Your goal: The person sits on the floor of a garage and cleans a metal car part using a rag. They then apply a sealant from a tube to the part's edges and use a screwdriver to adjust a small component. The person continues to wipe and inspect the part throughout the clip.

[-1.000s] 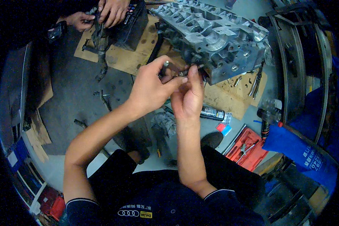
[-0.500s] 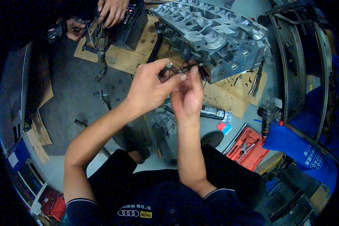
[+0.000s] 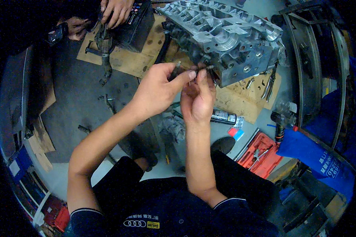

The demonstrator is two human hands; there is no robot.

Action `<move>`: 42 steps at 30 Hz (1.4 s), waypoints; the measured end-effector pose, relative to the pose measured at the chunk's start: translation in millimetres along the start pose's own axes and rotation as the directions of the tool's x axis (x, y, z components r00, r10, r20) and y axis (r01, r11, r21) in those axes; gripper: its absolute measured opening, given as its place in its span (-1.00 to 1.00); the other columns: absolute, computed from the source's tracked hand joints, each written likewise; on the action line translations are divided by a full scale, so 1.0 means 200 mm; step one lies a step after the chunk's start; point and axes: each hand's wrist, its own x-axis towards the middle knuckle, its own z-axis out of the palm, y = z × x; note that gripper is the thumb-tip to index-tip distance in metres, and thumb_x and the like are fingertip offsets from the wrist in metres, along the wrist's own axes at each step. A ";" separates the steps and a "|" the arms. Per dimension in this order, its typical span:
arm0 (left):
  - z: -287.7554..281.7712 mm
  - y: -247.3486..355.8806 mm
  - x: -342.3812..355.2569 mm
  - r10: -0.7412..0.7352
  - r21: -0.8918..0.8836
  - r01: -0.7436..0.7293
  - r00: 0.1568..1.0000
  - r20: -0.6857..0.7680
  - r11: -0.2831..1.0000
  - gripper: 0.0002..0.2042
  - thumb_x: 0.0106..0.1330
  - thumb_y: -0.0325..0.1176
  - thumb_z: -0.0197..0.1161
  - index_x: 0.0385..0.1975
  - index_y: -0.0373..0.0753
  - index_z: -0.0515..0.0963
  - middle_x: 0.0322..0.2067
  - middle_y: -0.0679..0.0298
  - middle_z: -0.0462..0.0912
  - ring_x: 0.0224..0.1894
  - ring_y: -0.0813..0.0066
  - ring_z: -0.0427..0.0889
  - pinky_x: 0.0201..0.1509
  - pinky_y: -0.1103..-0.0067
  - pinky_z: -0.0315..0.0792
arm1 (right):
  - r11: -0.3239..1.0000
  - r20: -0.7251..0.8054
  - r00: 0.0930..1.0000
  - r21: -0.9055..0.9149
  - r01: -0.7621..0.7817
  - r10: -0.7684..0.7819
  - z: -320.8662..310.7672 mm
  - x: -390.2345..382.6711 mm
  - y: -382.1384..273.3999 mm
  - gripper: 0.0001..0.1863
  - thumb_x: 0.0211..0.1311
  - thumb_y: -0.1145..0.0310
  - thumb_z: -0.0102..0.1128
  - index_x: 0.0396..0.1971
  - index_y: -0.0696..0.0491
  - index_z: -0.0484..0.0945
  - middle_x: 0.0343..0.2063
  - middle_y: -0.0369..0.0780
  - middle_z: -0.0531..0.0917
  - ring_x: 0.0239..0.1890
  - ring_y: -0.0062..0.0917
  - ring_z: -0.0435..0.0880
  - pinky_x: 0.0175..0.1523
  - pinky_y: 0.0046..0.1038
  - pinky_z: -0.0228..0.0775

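Just in front of an aluminium engine cylinder head point(image 3: 225, 33), my two hands meet at the fingertips. My left hand point(image 3: 156, 91) is closed round a dark, narrow cylindrical part point(image 3: 177, 68) with a pale metal end; its kind does not show. Beside it, my right hand point(image 3: 199, 102) is palm up, with thumb and fingers pinched together against the left thumb. What lies in that pinch is small, dark and mostly hidden. Both hands are close to the head's lower near corner, but I cannot tell whether they touch it.
At upper left a co-worker's hands point(image 3: 116, 12) hold a dark jointed part point(image 3: 105, 49) near a black battery point(image 3: 136, 29). Cardboard point(image 3: 233, 104) lies under the cylinder head. A spray can point(image 3: 224, 117), pliers point(image 3: 269, 85) and a red tool case point(image 3: 259, 156) are at right.
My fingertips have drawn closer together, and the dark rod-like piece between them is now largely covered. My right hand has shifted slightly right. The co-worker's left-side hand has moved a little.
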 end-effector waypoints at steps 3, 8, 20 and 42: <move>0.04 0.03 0.00 0.056 -0.094 -0.060 0.997 -0.051 0.994 -0.78 0.45 -0.25 0.31 -0.22 -0.32 0.67 -0.41 0.29 0.74 -0.29 0.68 0.61 -0.19 0.56 0.49 | 0.999 -0.033 0.999 0.044 -0.025 0.026 0.01 0.00 0.00 -0.73 0.46 0.28 0.25 0.05 0.06 0.60 -0.08 -0.27 0.71 -0.03 -0.51 0.66 0.13 -0.37 0.48; 0.01 0.08 -0.02 0.101 0.422 -0.056 0.991 -0.086 0.905 -0.74 0.35 -0.24 0.38 -0.22 -0.34 0.64 -0.43 0.09 0.71 -0.32 0.51 0.66 -0.23 0.50 0.48 | 0.992 -0.073 0.995 0.113 -0.058 0.067 0.04 0.00 -0.02 -0.80 0.39 0.39 0.32 -0.05 0.08 0.63 -0.13 -0.25 0.74 -0.13 -0.54 0.69 -0.03 -0.50 0.54; -0.03 0.08 -0.05 -0.048 0.139 0.055 0.998 -0.052 0.989 -0.76 0.44 -0.25 0.25 -0.24 -0.35 0.59 -0.56 0.31 0.57 -0.54 0.56 0.46 -0.50 0.52 0.30 | 0.996 -0.089 0.996 0.081 0.038 -0.030 0.04 0.02 0.00 -0.80 0.36 0.38 0.36 -0.08 0.06 0.64 -0.13 -0.29 0.73 -0.10 -0.54 0.67 0.06 -0.46 0.49; -0.19 -0.28 -0.09 -0.110 0.615 -0.017 0.979 0.169 0.788 -0.47 0.36 -0.41 0.24 0.27 -0.45 0.26 0.09 -0.15 0.59 0.02 -0.06 0.63 0.10 0.30 0.52 | 0.981 -0.051 0.991 0.156 -0.115 0.124 -0.38 0.04 0.04 -0.83 0.44 0.26 0.22 -0.11 0.01 0.62 -0.19 -0.24 0.72 -0.04 -0.37 0.66 0.23 -0.16 0.45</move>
